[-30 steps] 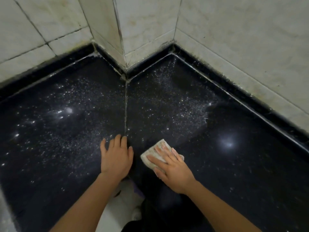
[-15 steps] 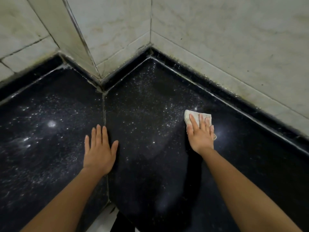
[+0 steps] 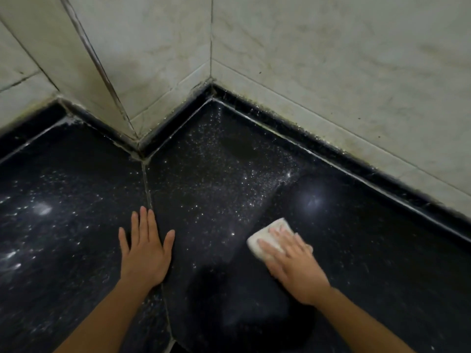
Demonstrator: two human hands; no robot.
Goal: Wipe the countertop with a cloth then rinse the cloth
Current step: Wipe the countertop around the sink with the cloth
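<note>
A folded whitish cloth [image 3: 263, 238] lies on the black speckled countertop [image 3: 219, 189], right of centre. My right hand [image 3: 293, 263] presses flat on it with straight fingers, covering its near half. My left hand [image 3: 145, 250] rests palm down on the counter beside the pale seam between two slabs, fingers spread and straight. Fine white specks or droplets cover the counter behind the cloth; the strip to the cloth's right looks darker and smoother.
Pale marble-look wall tiles [image 3: 331, 72] enclose the counter at the back and right, with a jutting wall corner [image 3: 122, 115] at the back left. A raised black edge strip [image 3: 356, 169] runs along the wall foot. The seam [image 3: 150, 200] crosses the counter front to back.
My right hand has drawn the cloth back toward me and leftward from its far position near the right wall. The left hand has stayed planted by the seam.
</note>
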